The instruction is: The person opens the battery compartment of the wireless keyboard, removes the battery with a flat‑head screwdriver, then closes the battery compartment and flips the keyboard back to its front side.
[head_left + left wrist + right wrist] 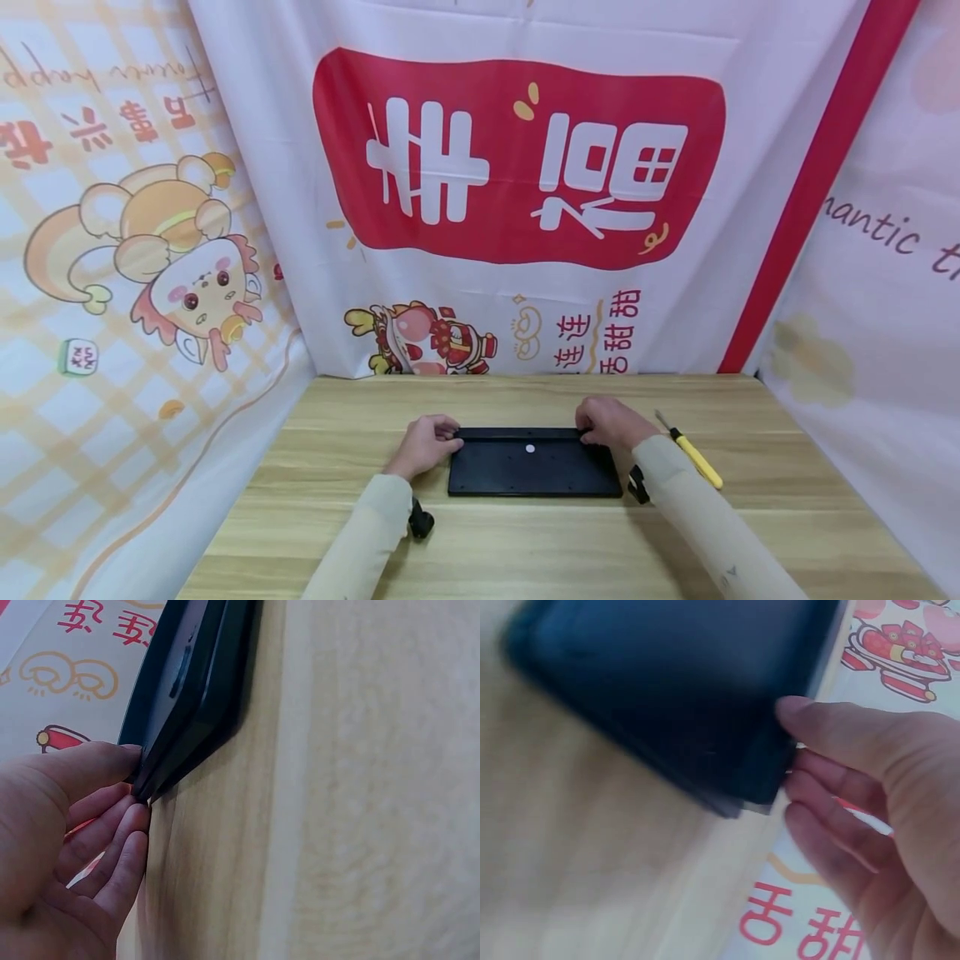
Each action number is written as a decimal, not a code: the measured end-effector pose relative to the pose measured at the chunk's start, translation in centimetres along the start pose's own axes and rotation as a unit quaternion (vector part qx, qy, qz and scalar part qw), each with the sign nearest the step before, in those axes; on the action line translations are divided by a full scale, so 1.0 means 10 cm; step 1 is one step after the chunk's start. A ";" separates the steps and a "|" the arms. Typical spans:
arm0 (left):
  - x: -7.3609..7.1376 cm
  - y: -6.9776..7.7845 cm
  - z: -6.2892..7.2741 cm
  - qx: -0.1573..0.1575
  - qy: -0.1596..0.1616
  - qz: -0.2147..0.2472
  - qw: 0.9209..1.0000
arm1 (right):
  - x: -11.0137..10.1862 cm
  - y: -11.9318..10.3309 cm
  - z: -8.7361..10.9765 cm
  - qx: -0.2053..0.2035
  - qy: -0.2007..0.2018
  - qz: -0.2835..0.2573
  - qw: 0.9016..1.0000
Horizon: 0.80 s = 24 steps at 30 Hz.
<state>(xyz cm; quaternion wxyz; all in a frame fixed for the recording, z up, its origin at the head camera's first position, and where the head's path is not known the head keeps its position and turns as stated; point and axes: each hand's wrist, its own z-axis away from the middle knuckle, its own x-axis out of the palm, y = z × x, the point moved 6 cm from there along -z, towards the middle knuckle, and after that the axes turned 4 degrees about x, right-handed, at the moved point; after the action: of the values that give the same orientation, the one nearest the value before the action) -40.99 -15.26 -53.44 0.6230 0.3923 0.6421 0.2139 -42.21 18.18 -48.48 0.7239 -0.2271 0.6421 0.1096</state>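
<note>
Both hands grasp the panel: left hand [422, 443] pinches its 9 o'clock corner, right hand [611, 423] its 3 o'clock corner. Panel [534, 471]: flat, black, matte, rectangular; right wrist view blurred.

Two hands, left hand [424, 444] and right hand [611, 423], one black panel [534, 467] (centre frame), one yellow-handled tool [693, 453], one wooden table [525, 542].

Both hands [422, 444] [609, 423] grip black panel's [534, 468] far corners; yellow screwdriver [693, 455] right.
</note>
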 end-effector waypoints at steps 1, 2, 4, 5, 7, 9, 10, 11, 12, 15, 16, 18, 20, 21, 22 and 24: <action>0.00 0.00 0.00 0.000 0.000 0.000 1.000 | -0.01 0.00 -0.01 0.011 -0.013 -0.005 1.000; 0.00 0.00 0.00 0.000 0.000 0.000 1.000 | -0.02 0.00 -0.03 0.021 -0.025 -0.011 0.999; 0.00 0.00 0.00 -0.001 -0.001 0.000 1.000 | -0.05 -0.01 -0.05 0.035 -0.046 -0.022 0.998; 0.00 -0.01 0.00 -0.004 -0.001 0.000 1.000 | -0.07 -0.02 -0.06 0.035 -0.054 -0.025 0.998; 0.00 -0.02 0.00 -0.005 -0.004 -0.002 1.000 | -0.09 -0.03 -0.10 0.039 -0.066 -0.036 0.996; 0.00 -0.02 0.00 -0.007 -0.006 -0.005 1.000 | -0.11 -0.02 -0.13 0.042 -0.077 -0.050 0.995; 0.00 -0.02 0.00 -0.006 -0.006 -0.007 1.000 | -0.12 -0.01 -0.15 0.048 -0.084 -0.060 0.993; -0.01 -0.02 0.00 -0.006 -0.007 -0.008 1.000 | -0.11 0.02 -0.17 0.057 -0.092 -0.070 0.992; -0.01 -0.01 -0.01 -0.005 -0.008 -0.009 1.000 | -0.10 0.05 -0.19 0.069 -0.099 -0.079 0.990; -0.01 0.00 -0.01 -0.003 -0.011 -0.011 1.000 | -0.07 0.13 -0.23 0.094 -0.114 -0.100 0.984; -0.01 0.00 -0.02 -0.002 -0.012 -0.011 1.000 | -0.05 0.16 -0.25 0.102 -0.119 -0.107 0.982; -0.01 0.01 -0.02 -0.001 -0.014 -0.009 1.000 | -0.03 0.21 -0.26 0.107 -0.124 -0.118 0.979; 0.00 0.02 -0.01 0.003 -0.013 -0.007 1.000 | -0.02 0.24 -0.28 0.109 -0.129 -0.131 0.977; -0.01 0.03 -0.01 0.005 -0.012 -0.007 1.000 | -0.01 0.25 -0.29 0.110 -0.132 -0.137 0.976; -0.01 0.03 -0.01 0.006 -0.012 -0.007 1.000 | -0.01 0.25 -0.30 0.111 -0.135 -0.138 0.975; -0.01 0.04 -0.01 0.010 -0.010 -0.009 1.000 | -0.01 0.26 -0.32 0.112 -0.137 -0.140 0.974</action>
<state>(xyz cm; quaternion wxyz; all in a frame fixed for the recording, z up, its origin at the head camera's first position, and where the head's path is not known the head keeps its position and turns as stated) -41.00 -15.11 -53.03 0.6274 0.3949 0.6415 0.1974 -46.18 18.98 -49.11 0.8342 -0.2146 0.5067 -0.0352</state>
